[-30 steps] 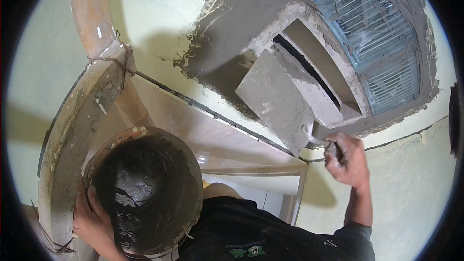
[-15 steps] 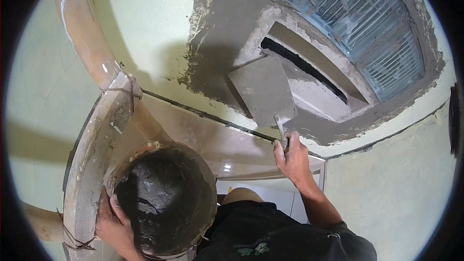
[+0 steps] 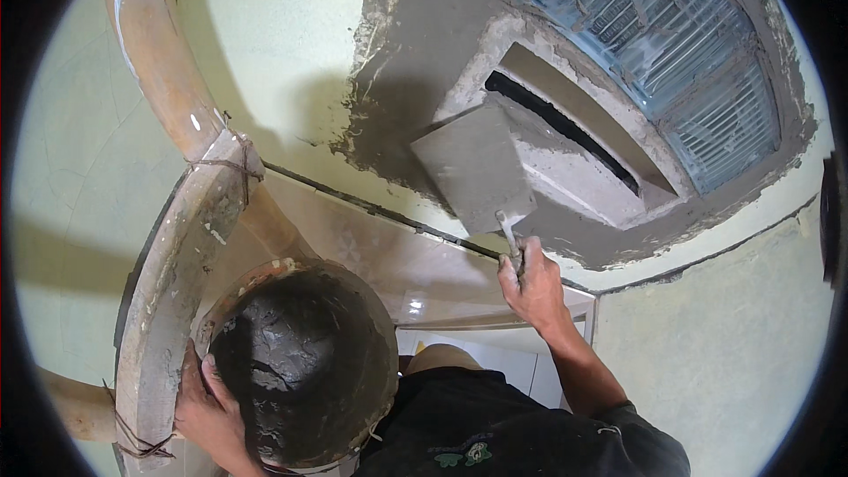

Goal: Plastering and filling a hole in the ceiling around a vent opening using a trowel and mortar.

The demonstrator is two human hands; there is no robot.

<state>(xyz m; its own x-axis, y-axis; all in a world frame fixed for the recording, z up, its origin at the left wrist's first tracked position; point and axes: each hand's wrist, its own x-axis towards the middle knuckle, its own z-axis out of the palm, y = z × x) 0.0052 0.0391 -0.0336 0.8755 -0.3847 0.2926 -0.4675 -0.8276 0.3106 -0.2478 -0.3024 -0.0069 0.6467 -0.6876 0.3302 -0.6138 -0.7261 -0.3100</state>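
Observation:
My right hand (image 3: 533, 287) is closed round the handle of a flat plastering trowel (image 3: 481, 163). Its broad, mortar-smeared blade lies over the grey mortar band (image 3: 402, 62), by the lower left corner of a recess with a dark slot (image 3: 561, 132). Low on the left, my left hand (image 3: 210, 411) grips the rim of a round bucket (image 3: 378, 327), thumb on the near side and fingers partly hidden between bucket and plank. Dark wet mortar (image 3: 287, 336) fills much of the bucket.
A mortar-spattered plank (image 3: 159, 318) is tied with wire to peach-coloured poles (image 3: 159, 53) at the left. Blue-tinted louvred vent panels (image 3: 671, 53) sit beside the recess. Pale green wall (image 3: 707, 344) lies at right, and glossy tiles (image 3: 353, 247) run below the mortar band.
The trowel has shifted slightly left, its blade turning a little, with my right hand following a few pixels. My left hand stays on the bucket. The wall has drifted slightly right in view.

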